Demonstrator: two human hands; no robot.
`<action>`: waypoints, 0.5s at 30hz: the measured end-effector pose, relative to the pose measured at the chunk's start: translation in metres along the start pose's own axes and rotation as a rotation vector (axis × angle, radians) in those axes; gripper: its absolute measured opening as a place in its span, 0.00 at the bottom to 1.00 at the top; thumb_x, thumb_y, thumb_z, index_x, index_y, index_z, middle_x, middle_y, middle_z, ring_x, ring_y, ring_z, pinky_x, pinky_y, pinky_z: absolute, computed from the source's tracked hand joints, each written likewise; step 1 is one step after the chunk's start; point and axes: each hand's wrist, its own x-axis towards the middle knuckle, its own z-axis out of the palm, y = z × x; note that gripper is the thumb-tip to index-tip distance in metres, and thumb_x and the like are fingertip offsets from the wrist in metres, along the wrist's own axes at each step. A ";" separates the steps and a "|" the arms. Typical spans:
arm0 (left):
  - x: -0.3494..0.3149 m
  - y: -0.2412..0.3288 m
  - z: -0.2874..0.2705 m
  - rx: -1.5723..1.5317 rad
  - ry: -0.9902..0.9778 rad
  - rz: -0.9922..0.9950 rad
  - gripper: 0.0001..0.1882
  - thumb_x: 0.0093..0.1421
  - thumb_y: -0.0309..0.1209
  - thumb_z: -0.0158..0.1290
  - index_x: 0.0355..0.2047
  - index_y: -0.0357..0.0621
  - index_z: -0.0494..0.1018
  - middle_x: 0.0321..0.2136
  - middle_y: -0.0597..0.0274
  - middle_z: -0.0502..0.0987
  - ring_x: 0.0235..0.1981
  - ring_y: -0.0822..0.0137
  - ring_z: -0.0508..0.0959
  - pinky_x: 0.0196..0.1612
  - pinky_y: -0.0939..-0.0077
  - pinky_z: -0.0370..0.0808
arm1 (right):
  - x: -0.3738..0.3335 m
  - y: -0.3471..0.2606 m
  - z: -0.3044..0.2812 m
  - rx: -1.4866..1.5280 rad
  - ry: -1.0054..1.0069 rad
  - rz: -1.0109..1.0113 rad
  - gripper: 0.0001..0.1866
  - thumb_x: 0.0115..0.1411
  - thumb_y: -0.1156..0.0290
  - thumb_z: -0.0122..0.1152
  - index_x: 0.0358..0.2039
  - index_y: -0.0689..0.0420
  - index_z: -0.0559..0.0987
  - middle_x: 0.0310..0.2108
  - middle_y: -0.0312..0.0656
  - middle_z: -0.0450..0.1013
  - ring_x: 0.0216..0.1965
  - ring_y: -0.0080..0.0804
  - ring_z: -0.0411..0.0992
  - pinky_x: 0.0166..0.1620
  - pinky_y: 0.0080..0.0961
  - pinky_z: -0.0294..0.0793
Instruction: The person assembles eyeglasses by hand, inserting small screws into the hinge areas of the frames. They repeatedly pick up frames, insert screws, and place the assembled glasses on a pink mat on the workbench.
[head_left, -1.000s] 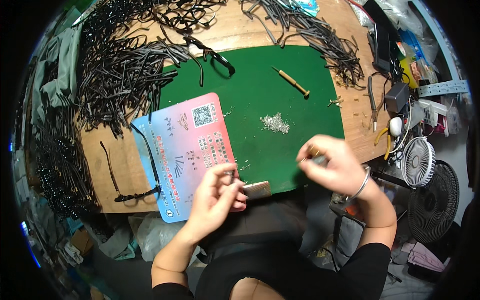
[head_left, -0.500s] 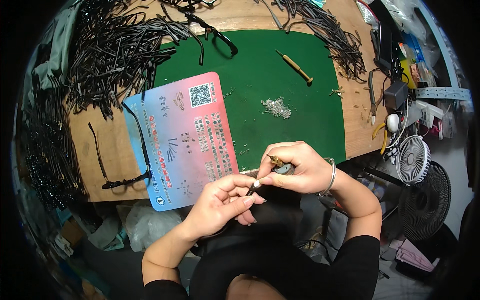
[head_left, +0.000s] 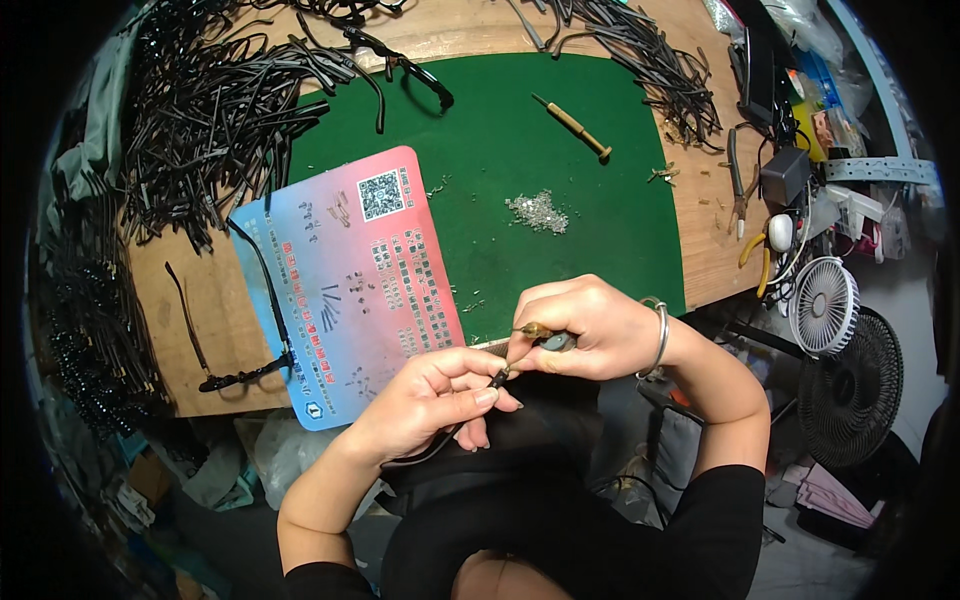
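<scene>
My left hand (head_left: 425,405) pinches a black glasses temple (head_left: 497,380) between thumb and fingers, and its dark length runs out under the wrist. Close against it, my right hand (head_left: 595,325) has a screwdriver (head_left: 537,330) with a brass-coloured shaft and a grey-green end tucked in its curled fingers. The right thumb and index finger meet at the temple's tip; whether they hold a small part there is too small to tell. Both hands are just off the near edge of the green mat (head_left: 600,250).
A blue-and-pink printed card (head_left: 335,270) bears small metal parts. On the mat lie a heap of tiny clear pieces (head_left: 538,212) and a brass screwdriver (head_left: 575,128). Black temples (head_left: 210,140) pile up at the left, others (head_left: 650,60) at far right; pliers (head_left: 738,185) and a white fan (head_left: 824,305) stand rightward.
The white bit at my right fingertips no longer shows, and those fingers now meet the temple's end. The screwdriver has tilted flatter. The whole view has shifted slightly.
</scene>
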 end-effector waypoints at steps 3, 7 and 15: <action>0.003 -0.003 -0.003 0.009 -0.033 -0.031 0.13 0.60 0.26 0.49 0.45 0.35 0.69 0.33 0.55 0.78 0.21 0.75 0.76 0.25 0.85 0.73 | 0.002 -0.002 0.002 -0.014 -0.062 -0.013 0.07 0.50 0.73 0.61 0.28 0.62 0.77 0.26 0.45 0.72 0.25 0.40 0.72 0.29 0.27 0.70; -0.001 -0.014 -0.003 -0.023 -0.077 0.041 0.11 0.60 0.26 0.50 0.43 0.36 0.70 0.32 0.55 0.78 0.22 0.74 0.76 0.25 0.83 0.73 | -0.002 0.007 0.010 0.269 -0.089 0.069 0.07 0.52 0.70 0.64 0.29 0.60 0.79 0.25 0.37 0.72 0.24 0.24 0.70 0.28 0.22 0.68; -0.001 -0.020 0.017 0.357 0.119 0.329 0.16 0.63 0.22 0.43 0.51 0.35 0.65 0.40 0.55 0.76 0.31 0.75 0.76 0.33 0.81 0.75 | -0.004 0.010 0.019 0.404 -0.019 0.396 0.17 0.52 0.59 0.65 0.35 0.60 0.75 0.30 0.38 0.71 0.23 0.23 0.68 0.25 0.19 0.70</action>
